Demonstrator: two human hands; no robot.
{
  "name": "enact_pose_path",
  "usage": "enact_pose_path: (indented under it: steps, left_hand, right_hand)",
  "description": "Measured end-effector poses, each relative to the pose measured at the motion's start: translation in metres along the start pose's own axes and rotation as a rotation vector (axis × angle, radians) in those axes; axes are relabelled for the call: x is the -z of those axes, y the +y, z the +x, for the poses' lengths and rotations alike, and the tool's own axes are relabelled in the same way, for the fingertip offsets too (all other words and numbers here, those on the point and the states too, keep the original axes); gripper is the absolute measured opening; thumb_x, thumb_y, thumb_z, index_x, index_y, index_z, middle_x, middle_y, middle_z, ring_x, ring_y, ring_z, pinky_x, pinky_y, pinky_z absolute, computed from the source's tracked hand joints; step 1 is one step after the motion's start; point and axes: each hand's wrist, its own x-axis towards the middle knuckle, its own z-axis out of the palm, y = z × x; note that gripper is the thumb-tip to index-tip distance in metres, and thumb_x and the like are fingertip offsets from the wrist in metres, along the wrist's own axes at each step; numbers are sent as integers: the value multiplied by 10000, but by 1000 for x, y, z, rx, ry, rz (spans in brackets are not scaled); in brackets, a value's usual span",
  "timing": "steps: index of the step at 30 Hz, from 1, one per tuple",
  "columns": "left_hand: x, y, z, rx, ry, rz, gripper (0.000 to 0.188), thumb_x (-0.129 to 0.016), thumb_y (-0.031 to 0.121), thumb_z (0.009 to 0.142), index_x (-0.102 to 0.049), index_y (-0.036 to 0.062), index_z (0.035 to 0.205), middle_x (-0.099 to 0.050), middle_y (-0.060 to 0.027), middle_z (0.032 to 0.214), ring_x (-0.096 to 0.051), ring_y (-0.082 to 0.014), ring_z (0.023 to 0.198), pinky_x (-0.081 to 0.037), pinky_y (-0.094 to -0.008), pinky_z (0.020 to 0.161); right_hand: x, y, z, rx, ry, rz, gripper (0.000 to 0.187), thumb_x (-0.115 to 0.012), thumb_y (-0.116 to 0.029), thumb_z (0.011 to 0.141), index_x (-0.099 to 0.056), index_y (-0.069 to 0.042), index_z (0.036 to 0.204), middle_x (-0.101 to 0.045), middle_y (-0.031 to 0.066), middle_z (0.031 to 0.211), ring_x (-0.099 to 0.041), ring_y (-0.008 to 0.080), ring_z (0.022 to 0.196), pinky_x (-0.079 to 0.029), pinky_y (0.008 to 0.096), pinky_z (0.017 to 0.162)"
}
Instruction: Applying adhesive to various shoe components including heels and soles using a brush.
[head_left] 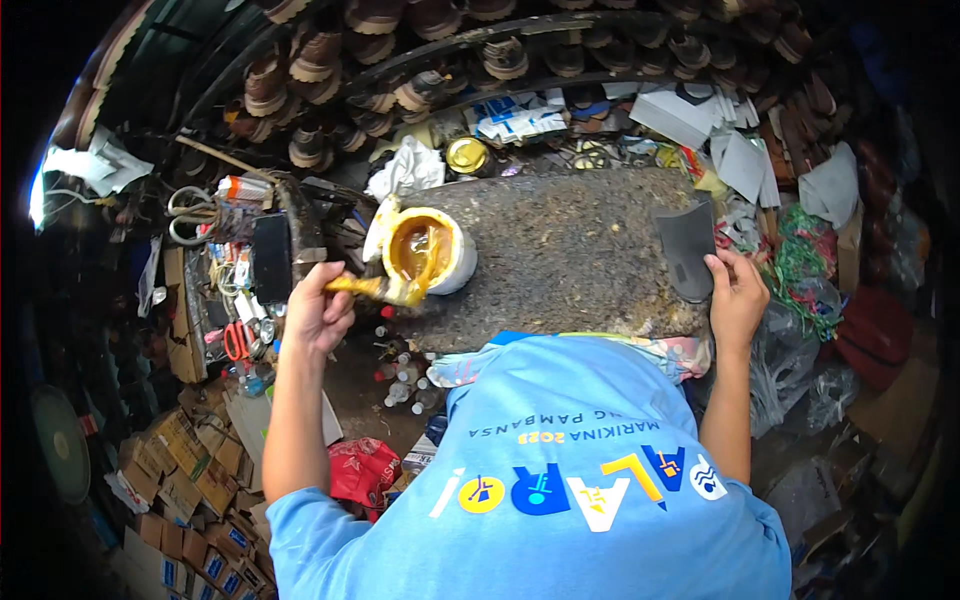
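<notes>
My left hand [320,312] is closed around the yellow handle of a glue-coated brush [380,289]. The brush's wet end is at the near rim of a white pot [462,262], and a yellowish strand runs from there up into the pot. Inside lies amber glue [410,247], and dried glue crusts the rim. At the right end of the worn workbench [570,250], my right hand [738,295] pinches the edge of a dark grey, sole-shaped sheet piece [686,258]. That piece lies partly over the bench's right edge.
Rows of brown shoes [318,55] line curved racks behind the bench. A yellow-lidded jar [466,155] stands at its far edge. Scissors [237,340] and a dark phone-like slab [271,258] are left. Small bottles [402,385] cluster below. Paper sheets [740,165] and plastic bags [785,350] crowd the right.
</notes>
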Motion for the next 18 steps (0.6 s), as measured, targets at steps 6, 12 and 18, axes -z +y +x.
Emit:
enact_pose_path:
  steps: [6,12,18]
  left_hand:
    - [-32,3,-19,-34,84,-88,313,-569,313,1019,-665,61,859,-473,9,503,-335,-62,341,-268,-220,322]
    - [-69,48,-56,-475,-255,-463,371,-413,287,1102,-629,3,999,-590,-69,588,-410,-100,345,-328,-179,312]
    - [-81,85,-65,-612,-607,-329,462,-428,321,1093,-597,-106,1139,-682,-197,869,-586,-141,570,-420,-229,424]
  right_hand:
    - [1,-22,6,-334,-224,513,194,-768,-113,924,-726,27,1051,-727,39,869,-612,58,642,-487,221,518]
    - [-50,-62,1,-392,-601,595,221,-768,-112,916,-725,32,1078,-720,40,818,-624,61,627,-506,225,515]
    - [-86,-62,1,-26,-486,235,257,-800,-163,868,-735,13,1043,-727,194,891,-720,356,759,-574,409,697]
